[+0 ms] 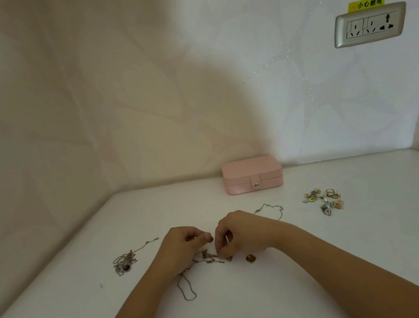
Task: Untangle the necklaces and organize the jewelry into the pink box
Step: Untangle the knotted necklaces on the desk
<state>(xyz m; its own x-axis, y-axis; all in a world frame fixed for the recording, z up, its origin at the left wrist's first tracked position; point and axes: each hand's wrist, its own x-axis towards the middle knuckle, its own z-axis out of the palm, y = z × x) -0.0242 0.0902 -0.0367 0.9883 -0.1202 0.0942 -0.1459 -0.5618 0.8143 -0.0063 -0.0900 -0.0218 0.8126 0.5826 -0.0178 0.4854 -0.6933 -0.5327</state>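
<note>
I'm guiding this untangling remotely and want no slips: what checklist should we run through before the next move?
1. Right hand pinches the tangled chains: ok.
2. Left hand grips a strand too: cannot tell, fingers curled.
3. Pink box open for jewelry: not ok, lid shut and snapped.
4. Silver chain bundle lies apart from the tangle: ok.
5. Earring pile sits clear at right: ok.
6. Brown stone piece free of the chains: cannot tell.

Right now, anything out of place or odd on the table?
Nothing looks damaged. The left hand and right hand pinch a knotted chain; another silver clump lies tangled to its left, earrings sit heaped at right, and the pink box is snapped shut.
</note>
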